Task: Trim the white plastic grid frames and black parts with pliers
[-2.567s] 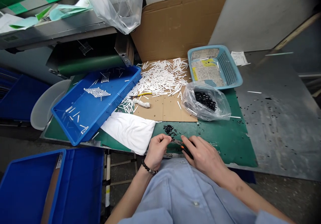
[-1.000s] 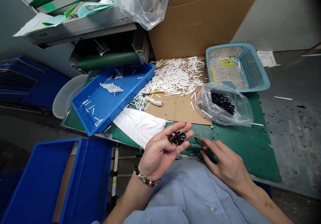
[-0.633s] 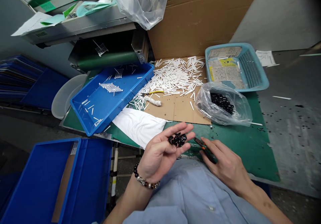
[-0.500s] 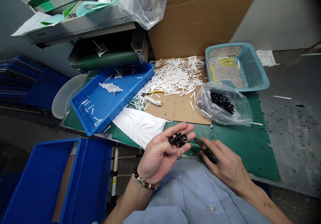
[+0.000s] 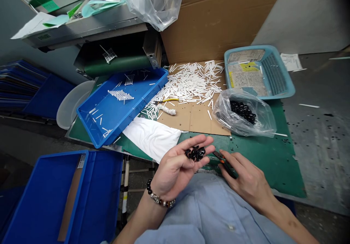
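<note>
Grip: left hand (image 5: 175,172) lies open, palm up, fingers lightly cupped; right hand (image 5: 246,174) is curled firmly around small orange-handled cutters (image 5: 222,159), though their tips are mostly hidden, so I can't really tell if they're open.
Black bits: a glossy little heap of black plastic pieces (image 5: 195,153) sits loose in the left palm, just beside the cutters.
Worktop: green rubbery mat (image 5: 273,171), speckled with black crumbs.
Nearby: crinkly clear plastic bag (image 5: 243,114) holding more black pieces; corrugated cardboard sheet (image 5: 191,122) under a pile of thin white sticks (image 5: 191,82).
</note>
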